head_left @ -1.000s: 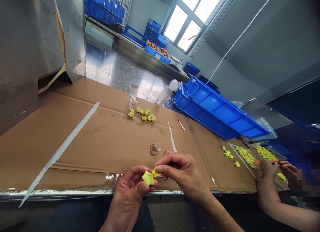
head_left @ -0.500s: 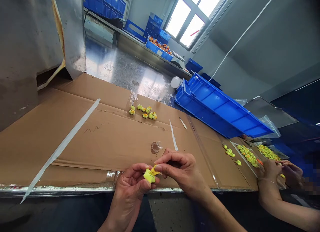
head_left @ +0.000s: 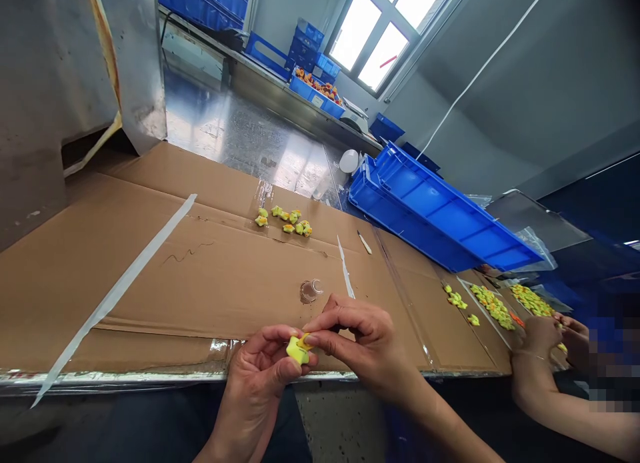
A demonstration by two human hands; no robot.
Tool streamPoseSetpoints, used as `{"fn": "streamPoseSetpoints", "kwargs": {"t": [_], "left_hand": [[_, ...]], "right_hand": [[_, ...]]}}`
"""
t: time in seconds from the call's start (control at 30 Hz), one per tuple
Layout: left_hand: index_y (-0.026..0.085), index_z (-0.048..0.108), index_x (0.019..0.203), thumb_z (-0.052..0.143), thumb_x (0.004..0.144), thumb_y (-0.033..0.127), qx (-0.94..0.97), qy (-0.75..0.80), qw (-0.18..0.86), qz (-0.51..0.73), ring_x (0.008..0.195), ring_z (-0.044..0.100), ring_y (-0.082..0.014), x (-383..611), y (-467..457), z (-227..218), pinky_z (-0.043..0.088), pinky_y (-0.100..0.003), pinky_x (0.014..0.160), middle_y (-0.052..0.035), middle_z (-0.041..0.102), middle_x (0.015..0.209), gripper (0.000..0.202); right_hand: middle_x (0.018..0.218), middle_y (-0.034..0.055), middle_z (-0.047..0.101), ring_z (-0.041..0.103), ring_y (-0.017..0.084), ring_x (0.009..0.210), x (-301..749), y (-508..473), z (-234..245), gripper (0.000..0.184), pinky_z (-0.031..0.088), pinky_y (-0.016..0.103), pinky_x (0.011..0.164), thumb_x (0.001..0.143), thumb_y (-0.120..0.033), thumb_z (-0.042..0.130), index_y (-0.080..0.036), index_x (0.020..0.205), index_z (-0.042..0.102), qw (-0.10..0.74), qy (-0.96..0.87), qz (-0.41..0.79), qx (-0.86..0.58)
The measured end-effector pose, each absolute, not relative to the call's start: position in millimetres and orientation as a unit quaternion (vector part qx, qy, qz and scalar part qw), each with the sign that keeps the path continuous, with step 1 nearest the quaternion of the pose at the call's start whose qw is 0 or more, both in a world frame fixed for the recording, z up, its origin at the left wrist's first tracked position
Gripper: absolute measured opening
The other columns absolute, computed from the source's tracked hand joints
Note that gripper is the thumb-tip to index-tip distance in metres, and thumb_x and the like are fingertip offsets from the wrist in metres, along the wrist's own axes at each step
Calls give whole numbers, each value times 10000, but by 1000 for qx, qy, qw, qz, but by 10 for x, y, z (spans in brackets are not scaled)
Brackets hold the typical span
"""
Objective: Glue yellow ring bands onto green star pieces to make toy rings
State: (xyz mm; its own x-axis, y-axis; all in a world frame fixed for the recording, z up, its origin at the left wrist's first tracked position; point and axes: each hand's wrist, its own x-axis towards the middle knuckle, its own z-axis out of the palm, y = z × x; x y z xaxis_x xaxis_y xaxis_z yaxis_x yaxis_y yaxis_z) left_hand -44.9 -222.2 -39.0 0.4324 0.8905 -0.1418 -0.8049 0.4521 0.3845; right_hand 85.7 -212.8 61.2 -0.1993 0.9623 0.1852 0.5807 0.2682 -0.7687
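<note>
My left hand (head_left: pixel 265 370) pinches a small yellow-green star-shaped piece (head_left: pixel 297 352) between thumb and fingers, near the table's front edge. Thumb and forefinger of my right hand (head_left: pixel 357 336) grip a small orange-yellow piece (head_left: pixel 304 340), which touches the star's upper right side. Just beyond the hands stands a small clear cup (head_left: pixel 311 290). Farther back, several yellow-green stars with orange parts (head_left: pixel 289 221) lie in a loose group on the cardboard (head_left: pixel 240 276).
A thin pale-handled tool (head_left: pixel 365 242) lies right of the group. Blue crates (head_left: pixel 440 216) stand behind it. To the right, a co-worker's hands (head_left: pixel 545 340) are near more star pieces (head_left: pixel 493 306). A metal housing (head_left: pixel 80 70) rises at the left.
The orange-yellow piece in my right hand has come closer against the star, overlapping its face more. The view has shifted slightly. My left hand keeps its hold.
</note>
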Motion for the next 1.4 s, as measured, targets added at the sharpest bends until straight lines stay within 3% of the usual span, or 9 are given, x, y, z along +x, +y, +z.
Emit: {"fn": "streamPoseSetpoints", "kwargs": {"t": [0.4,0.6,0.73,0.87,1.2,1.4], "left_hand": [[210,715,804,833,608,203,149,166,834,504,668,680,-145,-443,-2245,-389,501,-240,691,-6,746,727,228],[201,714,754,846,579,198,146,198,817,521,674,665,-149,-419,-2285,-363,498,-242,690,-15,743,708,219],[215,742,750,862,540,170,166,206,802,535,696,657,-137,-440,-2277,-329,511,-221,691,-1,742,738,246],[216,760,721,873,502,141,195,202,779,561,718,665,-142,-476,-2295,-244,527,-202,678,-5,741,753,258],[225,775,733,881,481,145,224,200,767,567,687,674,-178,-507,-2371,-236,556,-239,627,-38,743,762,285],[229,784,737,888,471,150,250,197,752,577,687,678,-177,-515,-2413,-200,564,-228,637,-44,744,761,296]], "right_hand": [[646,-16,572,524,99,604,872,-2208,597,78,378,211,569,808,-79,700,-150,792,729,296,-748,266,-531],[648,-5,574,537,106,603,879,-2271,546,79,394,213,570,825,-85,678,-139,790,723,318,-740,264,-530],[707,28,612,553,128,633,898,-2336,554,85,433,230,591,849,-166,682,-141,919,723,352,-751,249,-500],[823,66,626,577,144,712,905,-2426,614,198,476,231,622,853,-124,668,-149,1049,685,364,-778,222,-461],[796,81,611,582,162,696,866,-2564,660,140,494,250,595,901,-99,572,-156,985,668,335,-800,189,-460],[793,90,599,564,180,708,848,-2640,645,172,479,280,604,896,-54,547,-144,1004,647,359,-808,154,-442]]}}
